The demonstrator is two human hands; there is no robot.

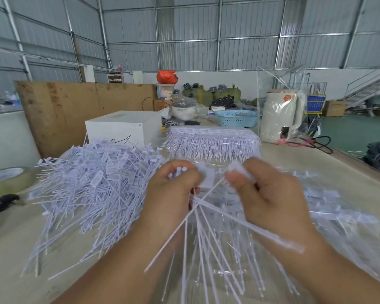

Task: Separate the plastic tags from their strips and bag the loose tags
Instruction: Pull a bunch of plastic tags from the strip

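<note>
A large heap of loose white plastic tags [92, 185] is lying on the pale wooden table [316, 167], left of both hands. The left hand [173, 191] is gripping a fanned bunch of thin white tag strips [198, 233]. The right hand [263, 194] is pinching one blurred white tag [239, 171] just beside it.

Even, diffuse daylight fills your view; shadows on the surface [294, 163] are faint. Your right hand [270, 194] and the tags [239, 170] it pinches are motion-blurred. Wide-angle distortion bends the wall panels [42, 40] at the edges; the clear bag [281, 84] shows slight glare
</note>
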